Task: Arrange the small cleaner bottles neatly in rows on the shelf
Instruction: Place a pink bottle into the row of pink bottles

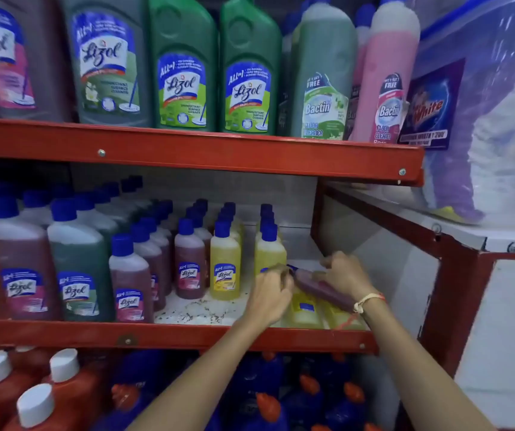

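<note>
At the front right corner of the middle shelf (187, 335), the left hand (270, 295) and right hand (344, 275) both have their fingers clamped on a small reddish-brown bottle (318, 286) held on its side, cap toward the left hand. Under it, yellow bottles (304, 309) lie flat by the shelf's front edge. Behind stand rows of small yellow (225, 265) and reddish-brown bottles (189, 262), running to the back edge.

**Plastic, painted metal and paper on the racks**

The small bottles (225, 269) are showing translucent plastic with glossy paper labels and smooth blue caps (222, 228). The shelf (169, 335) edge is looking like red painted metal, scuffed. At far right, a crinkled clear plastic bag (495, 98) is gleaming.
</note>
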The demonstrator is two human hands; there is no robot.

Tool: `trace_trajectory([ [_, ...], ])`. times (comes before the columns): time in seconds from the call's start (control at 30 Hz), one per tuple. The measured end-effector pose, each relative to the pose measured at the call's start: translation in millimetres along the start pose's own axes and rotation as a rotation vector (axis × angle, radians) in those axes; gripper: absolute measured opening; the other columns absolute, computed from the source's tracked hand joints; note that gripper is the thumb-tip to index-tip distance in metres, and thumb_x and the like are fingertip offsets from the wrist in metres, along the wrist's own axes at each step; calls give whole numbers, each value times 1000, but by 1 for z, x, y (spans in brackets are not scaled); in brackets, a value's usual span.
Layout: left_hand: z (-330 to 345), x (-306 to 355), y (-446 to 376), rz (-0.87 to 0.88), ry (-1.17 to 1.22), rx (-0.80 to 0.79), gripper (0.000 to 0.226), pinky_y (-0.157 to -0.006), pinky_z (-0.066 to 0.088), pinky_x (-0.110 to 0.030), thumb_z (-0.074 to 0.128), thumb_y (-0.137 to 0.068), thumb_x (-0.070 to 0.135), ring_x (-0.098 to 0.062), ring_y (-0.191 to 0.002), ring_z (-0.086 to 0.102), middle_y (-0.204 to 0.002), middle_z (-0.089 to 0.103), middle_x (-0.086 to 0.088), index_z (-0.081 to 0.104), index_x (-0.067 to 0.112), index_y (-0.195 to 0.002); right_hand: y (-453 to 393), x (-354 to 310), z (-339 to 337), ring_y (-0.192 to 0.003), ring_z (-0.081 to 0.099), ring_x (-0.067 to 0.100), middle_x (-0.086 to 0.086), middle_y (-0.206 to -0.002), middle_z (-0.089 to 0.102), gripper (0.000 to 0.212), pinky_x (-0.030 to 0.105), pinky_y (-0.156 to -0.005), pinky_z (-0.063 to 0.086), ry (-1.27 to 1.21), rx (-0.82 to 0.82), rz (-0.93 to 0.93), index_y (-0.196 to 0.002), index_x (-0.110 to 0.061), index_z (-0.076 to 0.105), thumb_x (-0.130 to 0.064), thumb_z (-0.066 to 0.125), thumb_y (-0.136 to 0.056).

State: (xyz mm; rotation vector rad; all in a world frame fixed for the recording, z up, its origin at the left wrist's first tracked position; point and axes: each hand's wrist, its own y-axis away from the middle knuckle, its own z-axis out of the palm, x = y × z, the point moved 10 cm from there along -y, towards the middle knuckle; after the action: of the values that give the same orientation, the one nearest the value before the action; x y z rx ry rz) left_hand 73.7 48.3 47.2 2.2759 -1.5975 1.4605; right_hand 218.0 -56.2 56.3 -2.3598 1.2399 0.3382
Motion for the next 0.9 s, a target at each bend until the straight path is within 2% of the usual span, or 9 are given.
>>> trace_trajectory([
  [0.07,12,-10,-3,-88,41,-50,24,-72,43,-38,41,-86,17,-38,-91,60,-94,69,-23,63,6,-87,0,3,8,-105,57,30,4,-103,63,51,33,-78,48,63,-154,2,-96,-12,66,-57,71,-73],
  [0.13,25,-18,-5,-168,136,-114,25,-78,47,-41,43,-83,19,-37,-93,62,-93,70,-24,61,4,-77,2,9,13,-83,52,23,0,-75,52,53,29,-57,37,101,-253,20,-70,-11,57,-59,77,-64],
  [0.27,44,-34,-13,-298,310,-169,30,-92,50,-45,43,-86,18,-35,-99,64,-100,71,-23,67,1,-89,5,14,11,-60,51,15,0,-62,55,56,27,-48,34,35,-218,69,-79,-5,72,-53,85,-53],
  [0.37,47,-24,-9,-316,416,-185,25,-90,53,-49,42,-89,13,-38,-97,66,-96,69,-22,62,13,-74,8,18,6,-67,55,19,2,-73,61,60,23,-44,31,8,-117,102,-82,-10,74,-54,82,-43],
  [0.5,41,-9,-1,-318,634,-165,28,-84,55,-34,38,-94,5,-27,-89,65,-99,63,-12,62,3,-109,29,13,-14,-69,56,25,8,-72,62,51,27,-51,34,-64,32,144,-76,-9,74,-51,81,-49],
  [0.63,32,-15,17,-335,717,-174,30,-65,56,-19,40,-95,8,-15,-71,65,-79,65,-6,59,14,-72,58,-12,-22,-77,62,29,11,-83,72,58,27,-57,42,-168,126,157,-84,-13,74,-56,83,-46],
  [0.7,16,-24,25,-344,738,-133,31,-62,56,-17,40,-95,8,-12,-66,66,-75,65,-4,59,11,-71,70,-31,-18,-94,67,32,12,-99,73,69,30,-69,48,-216,150,136,-101,-13,72,-56,85,-48],
  [0.77,-5,-36,32,-346,782,-82,33,-59,57,-17,40,-95,7,-8,-58,67,-69,66,-3,59,9,-69,81,-54,-13,-103,65,31,11,-107,70,79,31,-72,44,-242,172,109,-110,-10,65,-57,85,-50],
  [0.9,-54,-64,41,-362,796,38,28,-56,56,-15,40,-96,12,-11,-67,68,-76,68,-5,62,9,-79,95,-102,1,-98,65,28,9,-104,67,81,31,-69,45,-324,208,38,-108,-8,58,-58,85,-51],
])
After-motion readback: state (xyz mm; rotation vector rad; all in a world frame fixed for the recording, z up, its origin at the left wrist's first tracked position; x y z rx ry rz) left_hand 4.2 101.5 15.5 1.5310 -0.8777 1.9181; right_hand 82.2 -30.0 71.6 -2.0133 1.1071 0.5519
